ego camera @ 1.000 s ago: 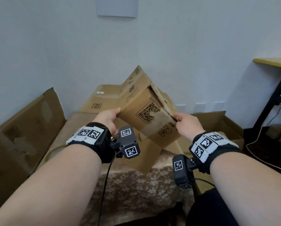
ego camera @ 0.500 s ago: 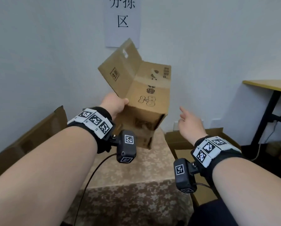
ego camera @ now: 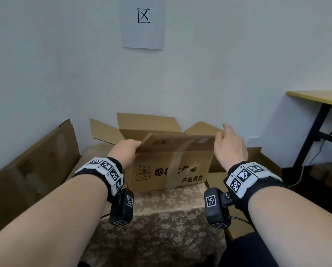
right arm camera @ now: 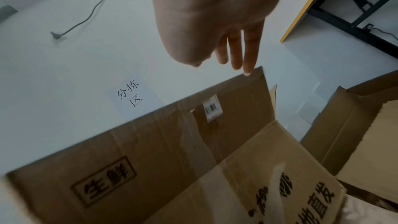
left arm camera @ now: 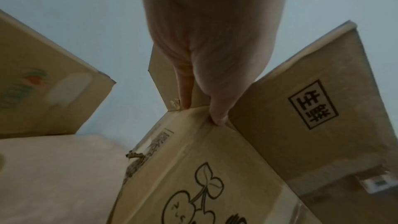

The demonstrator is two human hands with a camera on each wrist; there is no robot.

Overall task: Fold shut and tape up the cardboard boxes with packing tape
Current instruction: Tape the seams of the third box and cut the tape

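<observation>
One cardboard box [ego camera: 169, 170] sits on the flowery table [ego camera: 161, 218] by the wall, top flaps up. The left hand [ego camera: 125, 154] pinches the near flap's left corner. The right hand [ego camera: 229, 145] has straight, loose fingers [right arm camera: 249, 54] just touching the flap's right edge, with open air around it.

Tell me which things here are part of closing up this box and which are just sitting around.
Part of the job:
- cherry-print box, standing on the patterned table, flaps up
- near flap
- left hand, gripping the flap's left corner
- right hand, open at its right end

Just lying about:
- big box on the left
- open box on the right
- wall sign
- desk
</observation>
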